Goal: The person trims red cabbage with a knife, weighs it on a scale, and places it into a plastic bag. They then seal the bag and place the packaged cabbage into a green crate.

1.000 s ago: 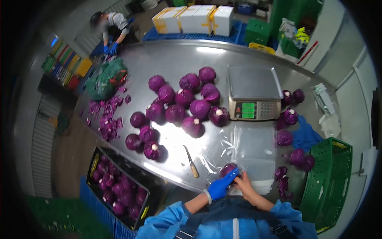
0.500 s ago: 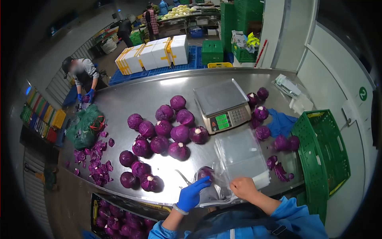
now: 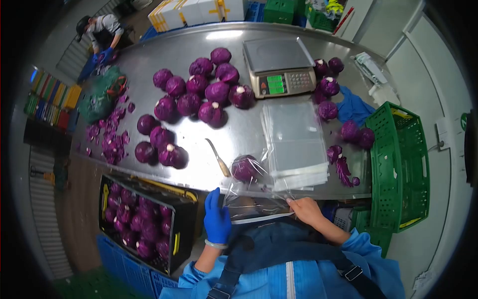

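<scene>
A clear bag [image 3: 256,202] lies across the near edge of the table [image 3: 239,130], its near end hanging off toward the person. A red cabbage [image 3: 245,168] sits inside its far end, on the steel. The bare right hand [image 3: 304,209] has its fingers curled shut, pinching the bag's near right corner. The gloved left hand [image 3: 217,218] is flat, fingers straight and together, against the bag's near left edge; whether it grips the film I cannot tell. A knife [image 3: 219,158] lies just left of the cabbage, and a stack of bags [image 3: 295,137] just right of it, with a scale [image 3: 279,67] beyond. The film looks thin, limp and slippery, likely to crumple or slide unless held at both corners of the mouth. The cabbage looks dense, firm and round, so it would roll and drag the bag down; cupping it from underneath through the film seems safer than lifting by the plastic alone.
</scene>
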Tool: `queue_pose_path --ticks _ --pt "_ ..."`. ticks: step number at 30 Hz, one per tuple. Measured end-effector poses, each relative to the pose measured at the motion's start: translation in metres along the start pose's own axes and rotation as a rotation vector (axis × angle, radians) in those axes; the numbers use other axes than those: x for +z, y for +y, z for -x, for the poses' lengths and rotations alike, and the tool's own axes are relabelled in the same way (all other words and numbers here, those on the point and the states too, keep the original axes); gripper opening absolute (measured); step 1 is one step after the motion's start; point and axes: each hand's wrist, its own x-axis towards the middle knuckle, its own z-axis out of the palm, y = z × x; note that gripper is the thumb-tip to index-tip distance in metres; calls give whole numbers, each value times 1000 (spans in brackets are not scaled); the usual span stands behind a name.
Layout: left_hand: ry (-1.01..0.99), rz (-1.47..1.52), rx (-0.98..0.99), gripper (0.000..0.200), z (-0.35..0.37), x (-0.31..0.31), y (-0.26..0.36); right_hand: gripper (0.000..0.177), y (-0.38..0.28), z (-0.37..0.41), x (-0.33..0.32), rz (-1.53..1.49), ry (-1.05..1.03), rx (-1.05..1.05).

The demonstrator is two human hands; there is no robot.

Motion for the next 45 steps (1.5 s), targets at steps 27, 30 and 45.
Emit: queue_pose_path --ticks 27,30,45 --pt "-464 175 -414 78 101 17 -25 22 254 102 -1 992 -479 -280" --pt "-549 819 -605 64 83 -13 -33 18 206 106 -44 959 -771 -151" --pt "-576 970 -363 42 -8 35 -74 43 5 -118 -16 -628 -487 -167"
